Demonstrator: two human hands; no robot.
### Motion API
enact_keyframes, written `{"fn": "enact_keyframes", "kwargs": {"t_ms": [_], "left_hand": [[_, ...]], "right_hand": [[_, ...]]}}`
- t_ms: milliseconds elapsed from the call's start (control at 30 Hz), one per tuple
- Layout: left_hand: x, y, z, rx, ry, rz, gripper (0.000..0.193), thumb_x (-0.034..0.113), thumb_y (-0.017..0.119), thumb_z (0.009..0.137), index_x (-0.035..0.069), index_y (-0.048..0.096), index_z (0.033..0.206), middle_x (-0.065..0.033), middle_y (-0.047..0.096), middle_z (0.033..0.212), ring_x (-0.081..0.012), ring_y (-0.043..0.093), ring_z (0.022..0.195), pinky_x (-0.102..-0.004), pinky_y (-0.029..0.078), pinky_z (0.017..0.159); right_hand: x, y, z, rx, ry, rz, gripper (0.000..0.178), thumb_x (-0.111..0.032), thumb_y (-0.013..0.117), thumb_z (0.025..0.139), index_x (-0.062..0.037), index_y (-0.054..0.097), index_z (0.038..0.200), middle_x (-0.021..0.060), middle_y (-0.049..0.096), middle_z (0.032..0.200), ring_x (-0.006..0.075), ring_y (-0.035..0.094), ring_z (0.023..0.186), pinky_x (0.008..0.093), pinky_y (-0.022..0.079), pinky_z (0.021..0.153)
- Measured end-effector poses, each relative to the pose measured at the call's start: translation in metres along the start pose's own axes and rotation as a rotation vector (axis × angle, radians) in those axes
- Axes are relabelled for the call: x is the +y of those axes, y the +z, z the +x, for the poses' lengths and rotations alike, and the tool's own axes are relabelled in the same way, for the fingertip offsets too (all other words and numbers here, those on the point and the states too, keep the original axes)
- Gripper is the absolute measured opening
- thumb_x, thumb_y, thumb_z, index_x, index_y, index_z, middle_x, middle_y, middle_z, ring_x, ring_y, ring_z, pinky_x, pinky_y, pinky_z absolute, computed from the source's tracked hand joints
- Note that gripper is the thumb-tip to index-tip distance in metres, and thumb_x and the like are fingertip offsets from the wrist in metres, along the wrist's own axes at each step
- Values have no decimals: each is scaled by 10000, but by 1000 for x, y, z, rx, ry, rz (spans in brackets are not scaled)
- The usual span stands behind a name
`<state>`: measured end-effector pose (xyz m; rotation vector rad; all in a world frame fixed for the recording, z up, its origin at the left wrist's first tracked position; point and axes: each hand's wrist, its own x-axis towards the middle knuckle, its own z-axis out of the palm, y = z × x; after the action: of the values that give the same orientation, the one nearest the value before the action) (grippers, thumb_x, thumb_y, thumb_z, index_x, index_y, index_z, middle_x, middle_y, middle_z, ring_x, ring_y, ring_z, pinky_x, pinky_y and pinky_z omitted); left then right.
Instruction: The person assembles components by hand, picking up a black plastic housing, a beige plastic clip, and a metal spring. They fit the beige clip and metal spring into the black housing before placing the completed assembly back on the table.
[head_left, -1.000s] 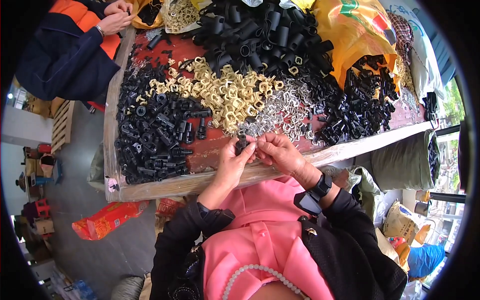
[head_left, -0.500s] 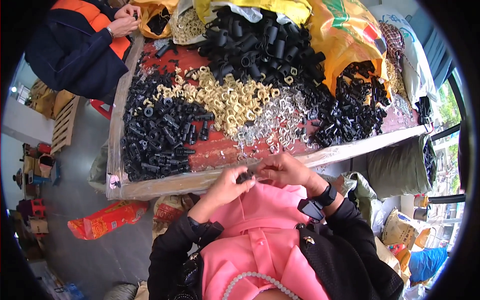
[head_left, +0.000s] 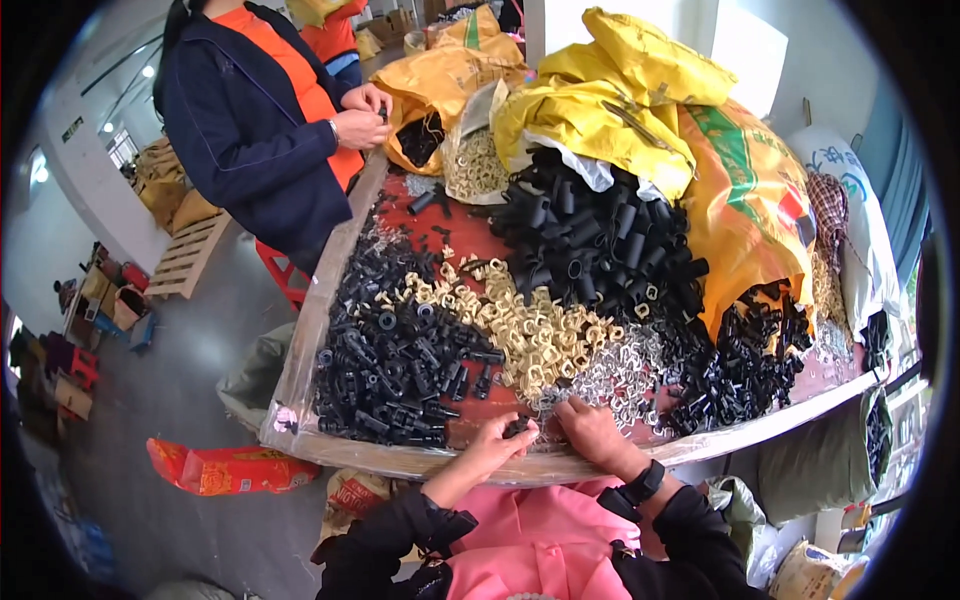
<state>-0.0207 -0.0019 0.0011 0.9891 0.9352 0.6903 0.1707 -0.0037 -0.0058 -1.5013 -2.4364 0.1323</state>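
Near the table's front edge, my left hand [head_left: 484, 450] is closed on a small black plastic part [head_left: 517, 427]. Just right of it, my right hand [head_left: 590, 434] reaches over the edge of the pile of clear plastic clips [head_left: 625, 385], its fingers bent down and pressed together. What those fingertips hold, if anything, is hidden. Beyond both hands lies a heap of cream plastic clips [head_left: 545, 335]. Black tubular fittings [head_left: 400, 370] are piled to the left, and small black clips [head_left: 735, 375] to the right.
Larger black sleeves [head_left: 600, 235] spill at the back below a yellow sack [head_left: 590, 130]. An orange sack [head_left: 745, 225] lies at the right. A wooden rim [head_left: 370, 452] edges the red table [head_left: 480, 425]. Another person [head_left: 265, 130] works at the far left.
My view has tilted up, showing more of the room. Both hands have moved forward from my lap side onto the table edge. The right hand has gone to the clear clips.
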Motion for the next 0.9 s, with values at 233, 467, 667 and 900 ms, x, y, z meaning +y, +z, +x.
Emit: {"fn": "enact_keyframes", "kwargs": {"t_ms": [233,467,667,900], "left_hand": [[2,3,10,0,-2,-1,118,115,582,782,52,552,877,19,509,675,-49,464,560,-182,392,512],[-6,11,9,4,146,84,121,89,594,766,38,549,866,16,514,675,-55,473,567,-189,397,516],[-6,29,18,7,224,167,139,83,600,758,22,545,870,6,530,676,-57,488,581,-196,409,529],[-17,31,31,52,243,171,230,148,628,743,1,544,899,13,555,620,-57,488,536,-209,409,490]], "right_hand": [[12,2,2,-36,68,-36,157,-170,542,713,-90,451,813,68,518,713,240,578,566,341,460,449],[11,1,-8,57,148,153,135,-148,530,745,-69,451,821,105,556,704,265,578,585,352,458,473],[3,-10,-8,129,277,797,125,-131,539,789,-39,456,799,51,536,646,178,557,547,283,430,465],[-7,-8,-5,113,432,1456,125,-134,488,849,-36,452,781,-28,473,622,47,448,507,188,376,455]]}}
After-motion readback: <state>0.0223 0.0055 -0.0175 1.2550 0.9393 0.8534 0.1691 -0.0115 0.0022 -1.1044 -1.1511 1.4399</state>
